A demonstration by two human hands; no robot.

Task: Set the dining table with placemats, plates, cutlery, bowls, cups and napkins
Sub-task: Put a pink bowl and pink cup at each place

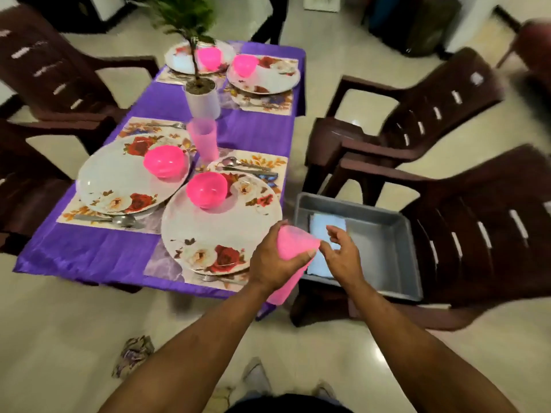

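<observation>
Gripping a stack of translucent pink plastic cups (290, 257), the left hand (272, 260) has fingers and thumb curled round the upper part of the stack; the stack tilts, its rim toward 1 o'clock and its base toward 7 o'clock, off the table's near right corner, between the table edge and the tray. The right hand (340, 251) sits just beside the cup rim at 3 o'clock of it, fingers loosely curled and apart; fingertips close to the rim, contact not resolvable, nothing seen held.

A grey rectangular metal tray (387, 234) rests on a dark brown plastic chair (465, 234) at 3 o'clock of the table. Folded white napkins (326, 225) lie in the tray's left part, partly hidden by the right hand.

A purple satin tablecloth (98, 251) covers the table. Four floral placemats each carry a round white floral plate; the nearest plate (220, 231) holds a bright pink plastic bowl (206, 189) at its 12 o'clock edge. The other three plates also bear one pink bowl each. A single pink cup (203, 141) stands upright mid-table. At 12 o'clock of it stands a white pot with a green plant (202, 99). Cutlery lies beside the near plates; image blurred, pieces not countable
</observation>
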